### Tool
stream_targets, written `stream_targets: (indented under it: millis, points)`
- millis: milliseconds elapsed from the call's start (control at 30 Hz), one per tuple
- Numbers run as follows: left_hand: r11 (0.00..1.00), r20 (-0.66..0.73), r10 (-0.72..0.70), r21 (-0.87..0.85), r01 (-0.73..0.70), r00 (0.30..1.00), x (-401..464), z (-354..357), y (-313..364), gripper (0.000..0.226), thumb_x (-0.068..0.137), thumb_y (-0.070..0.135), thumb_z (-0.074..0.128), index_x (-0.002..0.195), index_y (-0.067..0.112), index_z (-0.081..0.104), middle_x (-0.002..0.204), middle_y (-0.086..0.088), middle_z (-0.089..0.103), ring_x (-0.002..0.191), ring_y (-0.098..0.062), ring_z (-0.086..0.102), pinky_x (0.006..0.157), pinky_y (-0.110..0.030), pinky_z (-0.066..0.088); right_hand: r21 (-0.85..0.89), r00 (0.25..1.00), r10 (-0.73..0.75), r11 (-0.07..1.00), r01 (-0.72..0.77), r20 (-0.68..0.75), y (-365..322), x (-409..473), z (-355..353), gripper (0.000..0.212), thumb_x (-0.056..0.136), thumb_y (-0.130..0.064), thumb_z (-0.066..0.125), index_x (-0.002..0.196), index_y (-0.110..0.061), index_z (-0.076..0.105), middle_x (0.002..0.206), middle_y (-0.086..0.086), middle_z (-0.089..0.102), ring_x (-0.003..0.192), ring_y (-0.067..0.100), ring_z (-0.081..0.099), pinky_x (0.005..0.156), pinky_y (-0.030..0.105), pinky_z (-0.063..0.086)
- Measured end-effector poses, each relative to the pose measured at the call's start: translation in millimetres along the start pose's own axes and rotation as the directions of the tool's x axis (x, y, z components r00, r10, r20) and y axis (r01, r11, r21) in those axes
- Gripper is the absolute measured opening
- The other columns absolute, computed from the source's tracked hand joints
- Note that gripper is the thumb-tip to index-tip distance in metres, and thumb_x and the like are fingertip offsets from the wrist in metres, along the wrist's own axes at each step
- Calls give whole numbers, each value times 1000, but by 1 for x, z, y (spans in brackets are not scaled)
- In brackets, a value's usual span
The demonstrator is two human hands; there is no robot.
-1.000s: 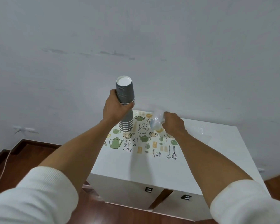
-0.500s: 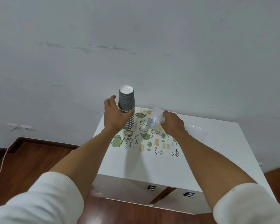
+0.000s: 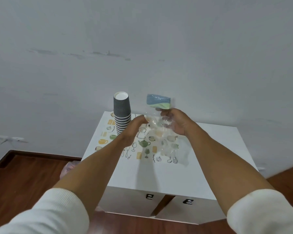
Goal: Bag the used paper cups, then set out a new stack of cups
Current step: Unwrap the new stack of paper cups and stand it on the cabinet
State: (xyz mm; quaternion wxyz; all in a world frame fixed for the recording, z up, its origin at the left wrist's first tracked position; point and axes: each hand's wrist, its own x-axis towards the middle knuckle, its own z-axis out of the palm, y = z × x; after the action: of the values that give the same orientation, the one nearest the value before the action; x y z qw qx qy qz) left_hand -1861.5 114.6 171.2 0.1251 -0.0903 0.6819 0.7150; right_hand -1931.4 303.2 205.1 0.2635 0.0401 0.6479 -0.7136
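cup stack (image 3: 122, 114) now released on the tabletop (image 3: 210, 149); left hand (image 3: 134, 130) joins right hand (image 3: 178, 122), both pinching the clear bag (image 3: 161, 132); new stack set out.

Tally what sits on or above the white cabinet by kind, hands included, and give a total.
Stacks of dark grey cups: 1
Clear plastic wrappers: 1, with a blue-green label
Printed mats: 1
Hands: 2, left hand and right hand
Total: 5

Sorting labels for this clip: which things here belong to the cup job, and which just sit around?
Job:
stack of grey cups
clear plastic wrap
left hand
right hand

Lying about:
printed mat
white cabinet
wall socket
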Motion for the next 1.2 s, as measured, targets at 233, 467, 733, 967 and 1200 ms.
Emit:
stream_targets:
  millis: [233,467,733,967,1200]
  points:
    - [999,-32,33,-12,-33,999,9,16,10,19,90,21,75,106,11,72,99,-1,75,93,-11,72,89,-36,45,56,994,-46,997,52,-99,10,-4,-36,24,85,-8,81,106,-10,69,89,3,73,74,14,65,67,29,57]
    - [1000,-60,-21,-6,21,998,3,9,-4,27,84,17,83,86,16,56,103,-11,74,100,-26,74,92,-43,57,-46,978,-121,992,114,-169,19,-5,-59,19,94,0,67,109,-10,69,93,10,77,80,19,73,72,33,53]
    - [1000,-110,5,-30,-8,994,-4,23,-6,21,88,15,78,104,12,64,87,-2,69,84,-19,67,83,-35,60,-146,997,54,988,-45,63,26,-9,-45,48,78,-15,88,116,-17,58,105,9,75,88,23,71,77,38,56]
    - [978,-160,-172,-148,148,972,-23,9,-26,25,98,20,63,123,21,59,89,-8,70,86,-28,70,82,-42,57,-155,984,22,988,5,174,45,2,-44,19,96,-8,67,108,-22,62,88,7,74,75,19,72,67,31,55]
    - [938,-198,-175,-330,102,964,-51,-8,-44,21,101,3,49,109,18,62,104,-5,73,91,-28,76,72,-38,62,-46,984,125,992,-119,130,74,13,-12,30,99,10,48,96,-16,64,84,9,74,59,17,72,46,24,53]
